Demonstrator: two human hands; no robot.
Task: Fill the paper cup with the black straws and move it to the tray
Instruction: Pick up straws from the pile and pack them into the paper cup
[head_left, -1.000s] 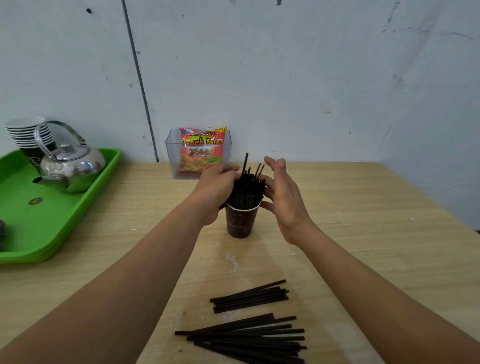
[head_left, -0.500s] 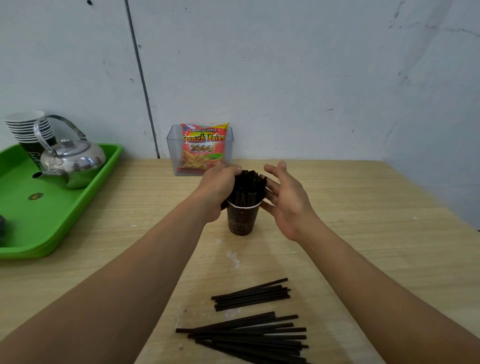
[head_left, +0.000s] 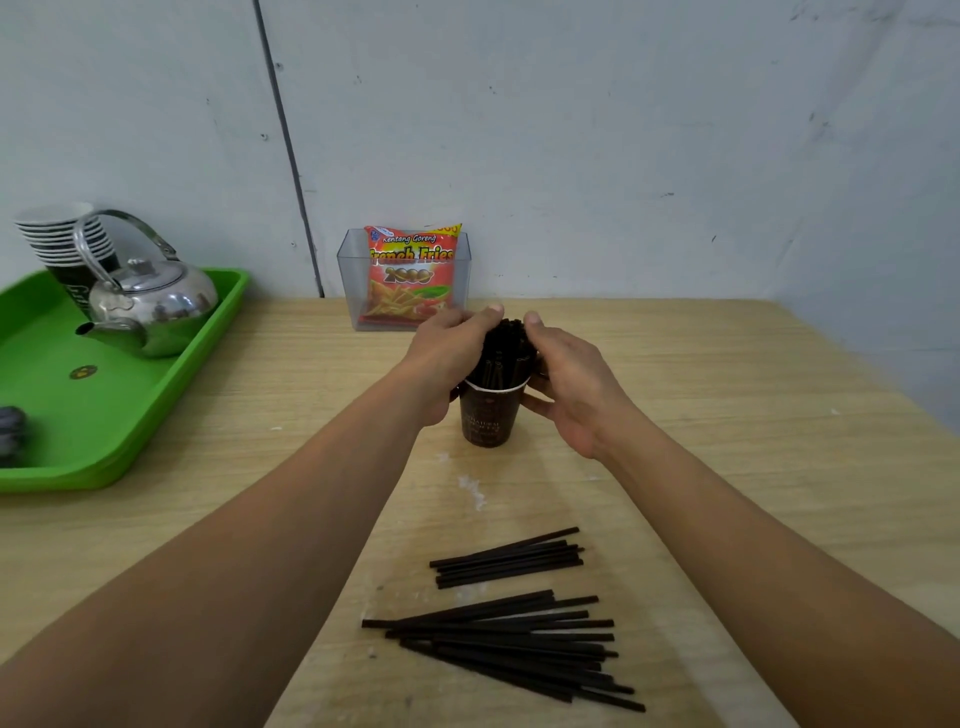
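A dark brown paper cup (head_left: 489, 415) stands upright in the middle of the wooden table. A bundle of black straws (head_left: 505, 351) sticks up out of it. My left hand (head_left: 451, 348) wraps the bundle from the left and my right hand (head_left: 569, 382) presses it from the right, both just above the cup's white rim. Two loose piles of black straws lie flat nearer to me: a small one (head_left: 506, 558) and a bigger one (head_left: 511, 642). The green tray (head_left: 119, 415) sits at the left edge of the table.
On the tray stand a steel kettle (head_left: 150, 299), a stack of paper cups (head_left: 62, 244) and a dark object at its near left. A clear box with a French fries snack bag (head_left: 413, 275) stands against the wall behind the cup.
The straws that stuck up unevenly a second ago now stand level. My right hand, open beside the bundle before, has closed in against it. The left hand has stayed on the bundle.
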